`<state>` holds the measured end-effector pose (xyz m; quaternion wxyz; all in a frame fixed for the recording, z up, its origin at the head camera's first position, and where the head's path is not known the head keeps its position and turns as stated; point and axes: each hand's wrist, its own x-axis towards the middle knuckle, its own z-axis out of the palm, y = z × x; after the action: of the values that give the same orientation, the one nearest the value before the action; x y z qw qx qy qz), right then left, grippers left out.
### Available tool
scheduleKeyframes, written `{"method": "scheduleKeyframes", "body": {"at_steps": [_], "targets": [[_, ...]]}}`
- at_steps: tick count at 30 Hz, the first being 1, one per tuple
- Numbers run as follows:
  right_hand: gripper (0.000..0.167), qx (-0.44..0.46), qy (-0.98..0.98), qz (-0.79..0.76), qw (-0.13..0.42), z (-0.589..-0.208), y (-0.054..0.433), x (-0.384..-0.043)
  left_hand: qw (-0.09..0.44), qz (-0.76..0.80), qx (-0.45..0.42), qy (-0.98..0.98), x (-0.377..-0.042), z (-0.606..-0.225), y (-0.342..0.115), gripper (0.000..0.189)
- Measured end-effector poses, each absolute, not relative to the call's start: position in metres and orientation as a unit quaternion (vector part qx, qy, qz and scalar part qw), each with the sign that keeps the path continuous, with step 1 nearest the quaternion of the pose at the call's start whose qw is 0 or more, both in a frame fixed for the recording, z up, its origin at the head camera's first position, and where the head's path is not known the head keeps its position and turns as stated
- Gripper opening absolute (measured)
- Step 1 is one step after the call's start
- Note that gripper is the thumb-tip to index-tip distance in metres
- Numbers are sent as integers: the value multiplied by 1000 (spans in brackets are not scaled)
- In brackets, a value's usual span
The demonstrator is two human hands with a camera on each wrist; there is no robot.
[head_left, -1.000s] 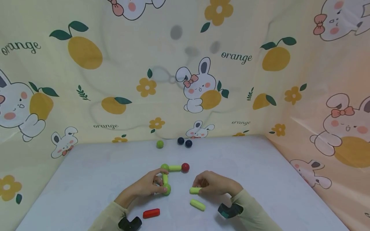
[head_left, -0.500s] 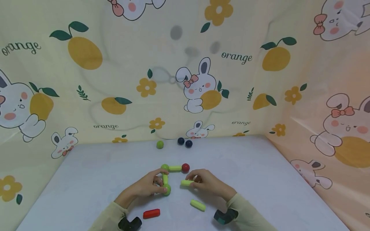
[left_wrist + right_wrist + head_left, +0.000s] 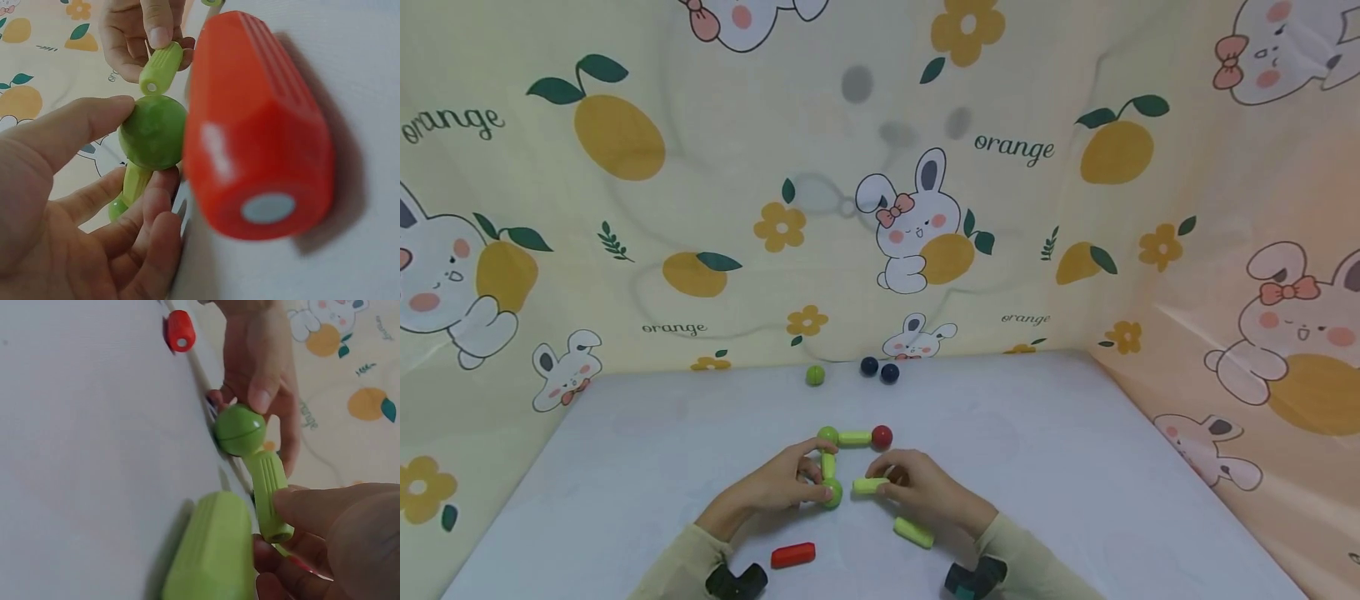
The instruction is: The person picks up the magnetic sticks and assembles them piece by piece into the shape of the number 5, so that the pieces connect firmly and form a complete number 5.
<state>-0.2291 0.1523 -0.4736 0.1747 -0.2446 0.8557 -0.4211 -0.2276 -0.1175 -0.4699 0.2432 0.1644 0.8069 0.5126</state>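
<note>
My left hand (image 3: 782,482) grips the near end of a joined magnetic piece, its thumb on a green ball (image 3: 832,494). A light green rod (image 3: 828,465) runs from this ball back to another green ball (image 3: 827,433). From there a second green rod (image 3: 854,437) leads right to a red ball (image 3: 882,437). Between thumb and fingers, my right hand (image 3: 928,490) pinches a separate light green magnetic rod (image 3: 868,486). A metal disc shows in the rod's end in the left wrist view. The rod points at the near green ball, with a small gap in the head view.
One loose light green rod (image 3: 913,532) lies below my right hand. A red rod (image 3: 793,555) lies near my left wrist. At the table's back edge sit a green ball (image 3: 815,375) and two dark blue balls (image 3: 880,370). A printed cloth (image 3: 737,167) hangs behind.
My right hand has moved left with the pinched green rod, bringing it close to the near green ball. The left hand and the joined piece have stayed in place.
</note>
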Motion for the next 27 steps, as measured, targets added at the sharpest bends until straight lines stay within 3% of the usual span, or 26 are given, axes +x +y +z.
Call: {"method": "scheduleKeyframes", "body": {"at_steps": [27], "targets": [[16, -246, 848, -444, 152, -481, 143, -224, 239, 516, 167, 806, -229, -473, -117, 61]]}}
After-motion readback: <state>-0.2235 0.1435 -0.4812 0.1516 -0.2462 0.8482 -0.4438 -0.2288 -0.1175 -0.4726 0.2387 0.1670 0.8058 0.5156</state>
